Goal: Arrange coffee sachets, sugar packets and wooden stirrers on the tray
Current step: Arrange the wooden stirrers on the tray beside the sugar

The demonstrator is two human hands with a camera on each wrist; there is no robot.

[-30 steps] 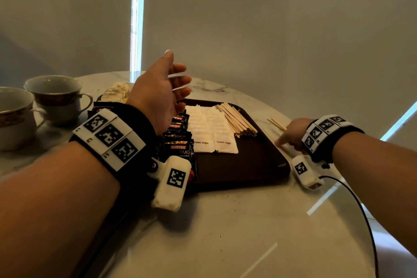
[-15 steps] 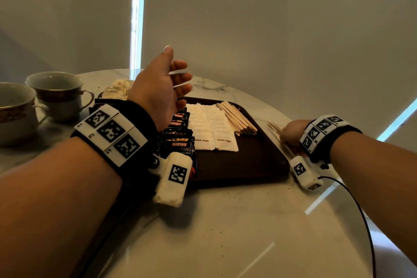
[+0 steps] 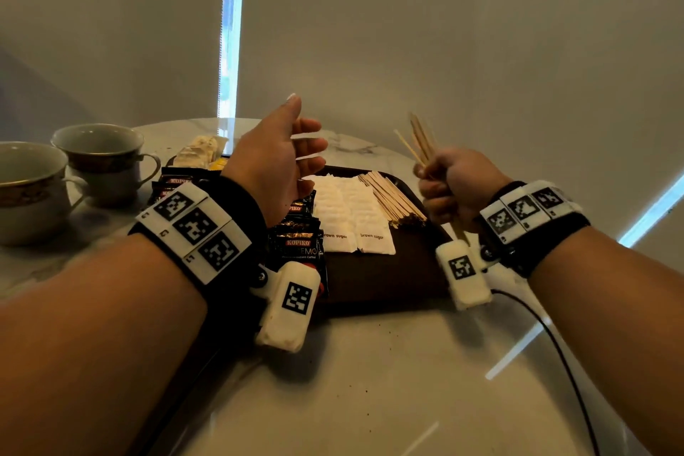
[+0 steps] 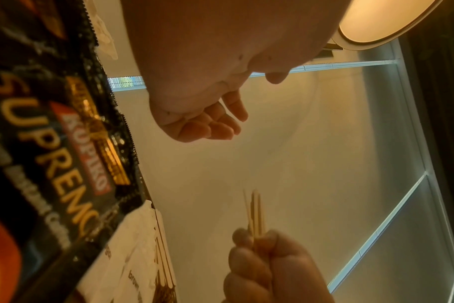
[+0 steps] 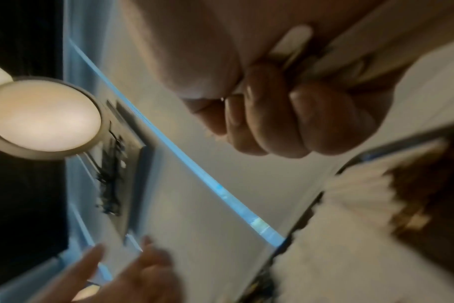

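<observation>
Pale marble table (image 3: 370, 381), plain blinds behind: tray nearly dressed, last stirrers in hand.

Right hand (image 3: 457, 185) has its fingers clamped round a small bunch of thin wooden stirrers (image 3: 420, 139), upright above the dark brown tray (image 3: 385, 278); left hand (image 3: 275, 163) hovers beside it, fingers spread and empty. On the tray lie black coffee sachets (image 3: 299, 244), white sugar packets (image 3: 351, 215) and a laid row of stirrers (image 3: 392, 194). Looks like only this bunch remains; some sachets sit by the two china cups (image 3: 96, 155).
</observation>
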